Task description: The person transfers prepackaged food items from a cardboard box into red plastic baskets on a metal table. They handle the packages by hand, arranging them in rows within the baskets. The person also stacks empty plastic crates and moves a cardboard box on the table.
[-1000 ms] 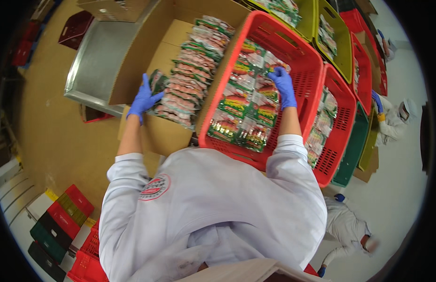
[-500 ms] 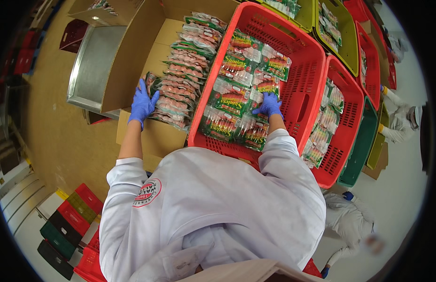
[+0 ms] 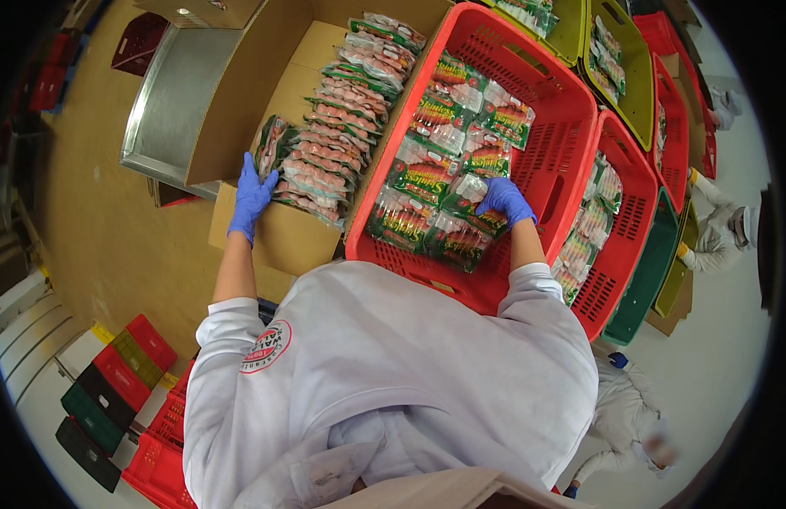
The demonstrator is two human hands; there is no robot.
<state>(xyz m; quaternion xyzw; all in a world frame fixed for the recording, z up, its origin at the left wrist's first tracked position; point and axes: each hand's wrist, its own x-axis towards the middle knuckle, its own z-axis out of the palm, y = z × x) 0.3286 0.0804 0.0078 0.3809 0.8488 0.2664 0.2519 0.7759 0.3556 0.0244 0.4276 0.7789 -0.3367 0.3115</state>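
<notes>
My left hand (image 3: 252, 200), in a blue glove, is at the near left side of an open cardboard box (image 3: 283, 242). Its fingers are stretched out with the thumb apart, touching the near end of a leaning sausage pack (image 3: 273, 146). Beside that pack, a row of sausage packs (image 3: 325, 159) stands on edge in the box. In the red crate (image 3: 539, 191) on the right, flat sausage packs (image 3: 421, 169) lie in two columns. My right hand (image 3: 506, 202), also gloved, grips the right edge of one clear-and-green sausage pack (image 3: 471, 197), which looks slightly tilted. Its fingertips are partly hidden.
Left of the box is a metal tray-like surface (image 3: 177, 93). More crates stand to the right: a second red one (image 3: 626, 229), a green one (image 3: 643, 271) and a yellow-green one (image 3: 626, 64). Two co-workers in white (image 3: 722, 225) are at the far right.
My right hand has shifted right, from on top of the packs to one pack's edge, and that pack has turned. My left hand stays beside the leaning pack. The view has shifted slightly.
</notes>
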